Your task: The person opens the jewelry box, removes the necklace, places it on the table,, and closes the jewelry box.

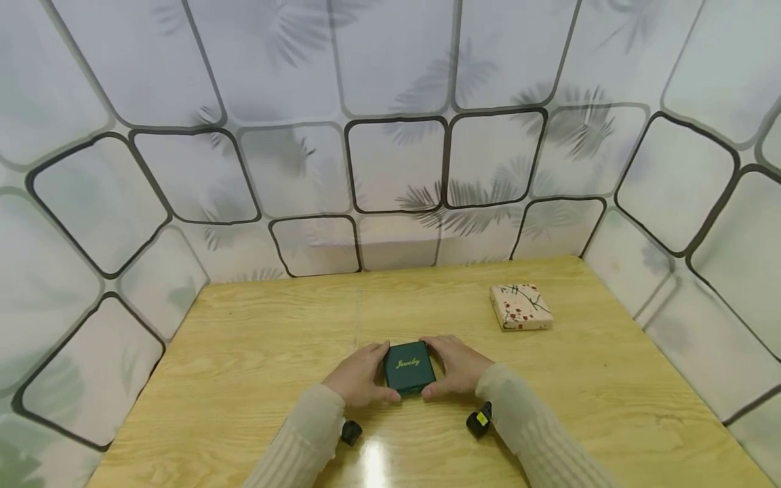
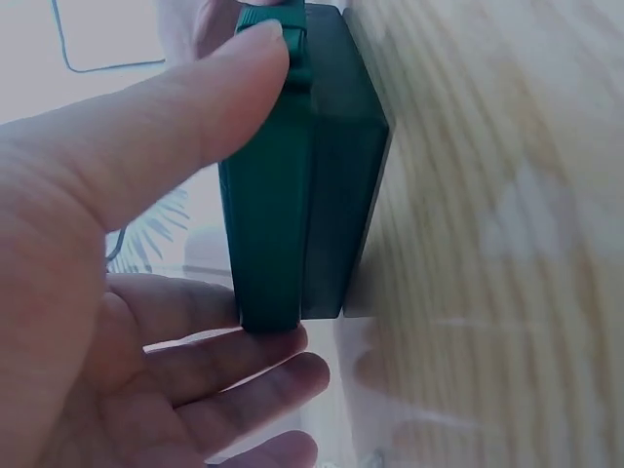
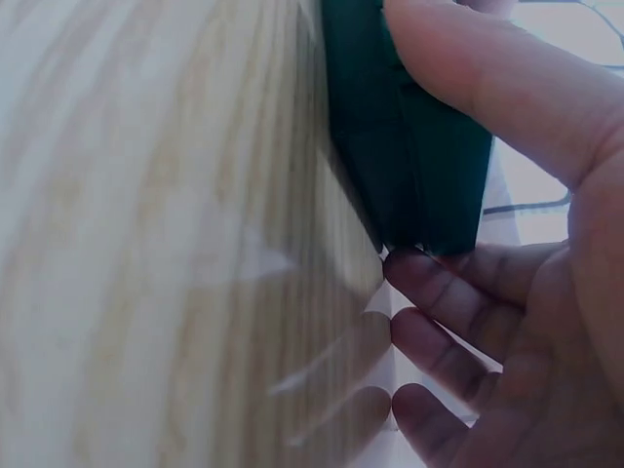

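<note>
A dark green jewelry box (image 1: 410, 366) with gold "Jewelry" lettering on its lid sits between both hands in the head view. My left hand (image 1: 358, 379) grips its left side, thumb at the front and fingers toward the back. In the left wrist view, that thumb lies at the front catch of the box (image 2: 265, 214), and the lid looks closed. From the other side my right hand (image 1: 459, 368) holds the box, its thumb at the front edge. In the right wrist view, fingertips touch the far end of the box (image 3: 429, 185).
A flat cream box (image 1: 521, 307) with a red blossom pattern lies at the back right of the wooden table (image 1: 256, 366). Behind the jewelry box lies a thin, chain-like line (image 1: 356, 325). Patterned cloth (image 1: 396, 163) stands around the table's back and sides.
</note>
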{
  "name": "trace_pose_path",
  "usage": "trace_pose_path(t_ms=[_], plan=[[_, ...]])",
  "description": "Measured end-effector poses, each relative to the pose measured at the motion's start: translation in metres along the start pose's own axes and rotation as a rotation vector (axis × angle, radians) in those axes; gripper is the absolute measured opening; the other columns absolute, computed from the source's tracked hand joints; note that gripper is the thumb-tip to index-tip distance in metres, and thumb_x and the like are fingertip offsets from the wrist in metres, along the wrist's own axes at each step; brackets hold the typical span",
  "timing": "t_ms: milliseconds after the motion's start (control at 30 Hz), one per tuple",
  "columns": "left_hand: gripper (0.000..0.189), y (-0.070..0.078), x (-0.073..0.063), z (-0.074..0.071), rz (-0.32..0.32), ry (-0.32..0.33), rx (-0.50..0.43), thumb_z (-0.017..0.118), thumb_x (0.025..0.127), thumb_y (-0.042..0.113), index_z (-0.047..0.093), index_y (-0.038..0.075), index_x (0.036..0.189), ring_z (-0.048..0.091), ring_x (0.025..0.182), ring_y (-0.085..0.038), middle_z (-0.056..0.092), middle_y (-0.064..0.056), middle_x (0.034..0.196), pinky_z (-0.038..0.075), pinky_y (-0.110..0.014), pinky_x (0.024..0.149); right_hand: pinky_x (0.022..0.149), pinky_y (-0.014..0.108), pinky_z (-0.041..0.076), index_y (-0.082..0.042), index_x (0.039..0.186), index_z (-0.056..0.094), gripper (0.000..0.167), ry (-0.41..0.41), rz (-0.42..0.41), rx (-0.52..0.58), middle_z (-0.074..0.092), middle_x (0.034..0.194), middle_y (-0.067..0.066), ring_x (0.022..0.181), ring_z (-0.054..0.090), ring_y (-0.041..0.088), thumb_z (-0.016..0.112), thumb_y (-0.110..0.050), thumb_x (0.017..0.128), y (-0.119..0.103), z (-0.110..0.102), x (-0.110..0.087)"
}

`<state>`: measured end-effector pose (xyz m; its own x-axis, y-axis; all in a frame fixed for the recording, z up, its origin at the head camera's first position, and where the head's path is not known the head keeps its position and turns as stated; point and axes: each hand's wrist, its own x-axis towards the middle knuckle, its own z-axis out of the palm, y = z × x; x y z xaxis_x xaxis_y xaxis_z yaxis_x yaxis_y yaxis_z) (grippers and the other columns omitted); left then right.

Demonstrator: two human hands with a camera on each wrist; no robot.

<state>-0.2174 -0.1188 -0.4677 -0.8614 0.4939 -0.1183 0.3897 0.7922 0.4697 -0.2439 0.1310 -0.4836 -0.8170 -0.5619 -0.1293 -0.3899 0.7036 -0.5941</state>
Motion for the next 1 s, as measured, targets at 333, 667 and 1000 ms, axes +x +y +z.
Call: trace_pose_path(t_ms=[333,667,1000], plan=[[0.084,-0.001,0.001,-0.005,-0.038,0.063,0.042,0.071,0.085,0.043,0.034,-0.002,0.147,0.039,0.133,-0.035,0.039,-0.019,0.147,0.035,-0.048,0.106,0.105,0.043,0.036,-0.009,0.15,0.031,0.108,0.027,0.042,-0.066,0.042,0.144,0.007,0.129,0.04,0.023,0.074,-0.066,0.069,0.002,0.002,0.019],[0.066,-0.004,0.008,-0.006,-0.073,0.179,0.096,0.069,0.09,0.032,0.045,-0.003,0.14,0.045,0.129,-0.035,0.046,-0.02,0.142,0.037,-0.046,0.106,0.103,0.044,0.037,-0.006,0.147,0.035,0.1,0.07,0.043,-0.062,0.048,0.137,0.011,0.127,0.042,0.028,0.075,-0.061,0.073,-0.007,-0.002,0.044],[0.064,-0.021,0.024,-0.017,-0.13,0.192,0.155,0.066,0.092,0.036,0.047,-0.004,0.139,0.048,0.127,-0.033,0.047,-0.019,0.141,0.039,-0.044,0.104,0.109,0.043,0.032,-0.001,0.151,0.022,0.105,0.054,0.057,-0.052,0.046,0.142,0.013,0.133,0.039,0.028,0.075,-0.054,0.078,-0.015,-0.008,0.076]])
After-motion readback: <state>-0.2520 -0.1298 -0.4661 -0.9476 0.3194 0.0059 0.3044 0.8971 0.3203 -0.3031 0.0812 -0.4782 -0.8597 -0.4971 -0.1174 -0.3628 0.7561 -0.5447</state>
